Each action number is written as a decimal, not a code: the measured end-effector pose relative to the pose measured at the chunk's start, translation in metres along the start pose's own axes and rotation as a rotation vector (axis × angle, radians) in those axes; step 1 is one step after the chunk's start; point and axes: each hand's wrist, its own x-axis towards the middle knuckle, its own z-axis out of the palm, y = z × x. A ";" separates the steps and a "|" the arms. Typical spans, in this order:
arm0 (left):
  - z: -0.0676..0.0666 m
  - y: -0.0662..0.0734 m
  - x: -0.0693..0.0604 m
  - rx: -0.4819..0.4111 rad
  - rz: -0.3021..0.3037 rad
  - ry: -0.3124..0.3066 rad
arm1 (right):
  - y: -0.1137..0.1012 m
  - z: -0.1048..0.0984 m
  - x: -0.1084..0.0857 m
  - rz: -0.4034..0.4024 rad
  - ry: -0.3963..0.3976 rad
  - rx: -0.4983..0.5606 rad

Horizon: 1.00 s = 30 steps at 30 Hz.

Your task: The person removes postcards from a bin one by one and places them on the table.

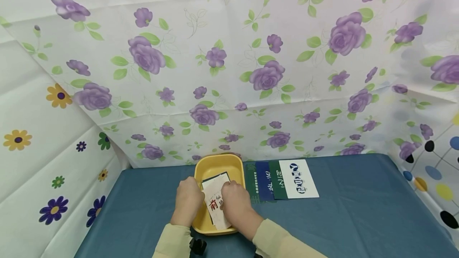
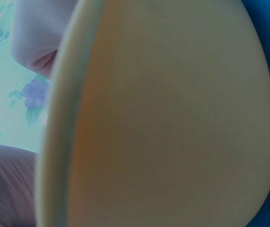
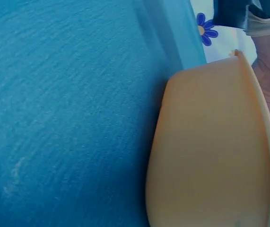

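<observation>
A yellow tray [image 1: 201, 166] stands on the table with printed cards in it. My right hand [image 1: 238, 206] has curled fingers and pinches the right side of a white card [image 1: 213, 188] with red and black characters. A dark-edged card [image 1: 215, 176] lies under it. My left hand [image 1: 188, 200] comes over the tray's left side, its fingers curled at the left edge of the cards. Whether those fingertips pinch the cards is hidden. Both wrist views are mostly filled by the tray's outer wall [image 2: 172, 118], seen again as a pale yellow side [image 3: 210, 151] in the right wrist view.
Right of the tray, overlapping cards lie in a row: dark green [image 1: 252, 178], blue [image 1: 264, 180], green [image 1: 278, 180] and white [image 1: 299, 178]. A blue cloth [image 1: 322, 226] covers the table. Flowered sheets [image 1: 229, 83] rise behind it and at the sides.
</observation>
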 end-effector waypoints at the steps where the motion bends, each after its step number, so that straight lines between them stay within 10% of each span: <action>1: 0.000 0.000 0.000 0.001 0.000 0.000 | 0.000 -0.001 0.000 0.004 -0.002 0.022; 30: 0.000 0.001 -0.001 0.008 0.001 0.000 | 0.010 -0.023 -0.003 0.165 -0.100 0.473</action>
